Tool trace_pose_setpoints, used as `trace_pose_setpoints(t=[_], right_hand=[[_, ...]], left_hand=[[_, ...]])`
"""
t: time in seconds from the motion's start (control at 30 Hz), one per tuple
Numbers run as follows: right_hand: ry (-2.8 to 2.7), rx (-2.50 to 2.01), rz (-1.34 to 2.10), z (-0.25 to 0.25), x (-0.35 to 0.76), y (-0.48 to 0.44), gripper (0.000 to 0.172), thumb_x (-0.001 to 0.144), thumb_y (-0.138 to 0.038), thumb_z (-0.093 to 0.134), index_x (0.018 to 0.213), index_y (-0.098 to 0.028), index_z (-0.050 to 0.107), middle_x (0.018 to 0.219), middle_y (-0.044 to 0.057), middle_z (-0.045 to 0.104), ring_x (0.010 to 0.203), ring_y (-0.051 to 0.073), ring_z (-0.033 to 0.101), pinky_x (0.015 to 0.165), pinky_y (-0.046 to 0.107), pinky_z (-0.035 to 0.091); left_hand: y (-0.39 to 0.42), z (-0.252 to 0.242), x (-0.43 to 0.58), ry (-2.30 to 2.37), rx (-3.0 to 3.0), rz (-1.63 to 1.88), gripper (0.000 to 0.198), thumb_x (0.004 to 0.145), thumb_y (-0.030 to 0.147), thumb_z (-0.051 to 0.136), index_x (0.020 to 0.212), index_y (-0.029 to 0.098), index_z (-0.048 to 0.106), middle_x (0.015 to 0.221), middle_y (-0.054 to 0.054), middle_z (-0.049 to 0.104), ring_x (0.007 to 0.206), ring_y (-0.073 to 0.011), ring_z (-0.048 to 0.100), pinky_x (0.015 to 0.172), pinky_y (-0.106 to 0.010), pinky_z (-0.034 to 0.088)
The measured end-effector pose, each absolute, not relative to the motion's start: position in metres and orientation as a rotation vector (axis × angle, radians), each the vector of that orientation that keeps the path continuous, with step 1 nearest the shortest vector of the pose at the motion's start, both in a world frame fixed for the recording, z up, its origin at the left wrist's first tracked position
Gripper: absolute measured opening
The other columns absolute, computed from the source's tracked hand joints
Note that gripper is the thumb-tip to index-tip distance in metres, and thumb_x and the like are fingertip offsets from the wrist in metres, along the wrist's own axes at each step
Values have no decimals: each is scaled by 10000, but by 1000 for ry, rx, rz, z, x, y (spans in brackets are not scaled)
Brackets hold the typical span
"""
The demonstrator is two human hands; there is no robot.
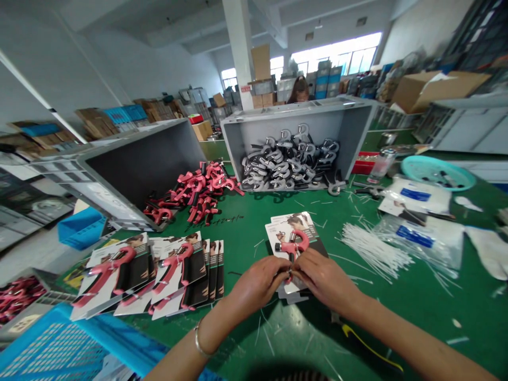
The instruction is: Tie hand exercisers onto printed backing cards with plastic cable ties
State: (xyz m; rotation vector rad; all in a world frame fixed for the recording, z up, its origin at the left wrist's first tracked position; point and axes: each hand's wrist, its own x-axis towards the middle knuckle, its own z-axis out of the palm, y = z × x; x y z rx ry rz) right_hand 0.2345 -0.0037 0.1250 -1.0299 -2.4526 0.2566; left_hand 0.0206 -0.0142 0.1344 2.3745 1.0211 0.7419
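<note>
A pink C-shaped hand tool (297, 242) lies on a printed backing card (277, 231) in front of me, with at least one more card under it. My left hand (260, 283) and my right hand (321, 272) meet over the tool's lower end. Both hands are closed, fingertips pinched together; the small thing between them is mostly hidden, with only a pale glint showing. To the left, several carded pink tools (109, 270) lie in overlapping stacks. Loose white cable ties (375, 251) are heaped to the right of my hands.
A tipped grey crate (135, 159) spills pink tools (198, 190); another crate (230, 137) holds grey ones (283, 164). Yellow-handled pliers (371, 346) lie by my right forearm. Plastic bags (420, 238), a turquoise tray (416, 168) and a blue basket (51, 344) stand around. A person (300, 91) is behind.
</note>
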Motion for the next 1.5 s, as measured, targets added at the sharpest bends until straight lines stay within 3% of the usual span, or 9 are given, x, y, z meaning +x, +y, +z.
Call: trace_pose_setpoints(t=[0.33,0.57,0.8,0.93,1.07,1.13,1.3,1.5], right_hand=[[-2475,-1027,293,125,230,-4,123,951,-156,526,954,-147,649,925,111,662,933,242,594,836,390,510],[-2407,-1057,440,128,228,-6,164,979,-275,529,985,-162,647,957,88,668,930,232,591,830,371,498],[-2426,-1012,390,133,230,-5,153,969,-279,548,1005,-222,686,1020,79,680,1007,246,557,926,420,436],[-2346,-1049,516,130,231,-3,123,940,-330,612,943,-215,657,965,47,676,973,234,548,907,406,432],[-2156,-1008,605,125,226,-1,129,950,-317,597,877,-218,636,894,20,677,961,216,569,934,398,417],[-2102,-977,634,122,223,2,129,957,-288,582,862,-219,635,891,15,680,983,211,583,982,416,389],[-2091,-876,764,113,219,10,157,970,-290,556,860,-210,634,993,31,692,1046,213,570,994,424,378],[-2001,-928,783,111,235,-7,227,985,-336,512,837,-218,638,909,47,692,965,218,571,908,400,450]], left_hand=[[-17,134,28,1225,2094,965,104,895,168,597,995,187,620,913,-24,692,829,-156,665,801,-284,520],[-18,152,31,1138,2167,786,186,889,119,558,1045,197,623,909,-15,678,844,-160,629,802,-275,481],[-18,146,29,1087,1934,1017,150,824,58,573,901,169,637,824,3,647,762,-126,596,756,-238,468],[-20,136,27,1058,1737,1065,127,868,134,598,987,172,619,861,-10,648,795,-141,622,777,-264,497],[-28,121,31,1185,1876,1058,427,849,179,667,1246,211,514,1055,-54,651,1017,-204,624,962,-396,477],[-32,109,32,1344,1991,1103,496,809,193,718,1256,210,505,1215,-99,599,1176,-250,559,1044,-473,425],[-36,84,26,1532,2169,1061,154,924,221,587,1070,182,617,1256,-134,620,1210,-270,564,1028,-503,449],[-39,88,21,1594,2099,1099,160,944,260,563,1059,191,651,1263,-124,652,1206,-274,578,1041,-508,433]])
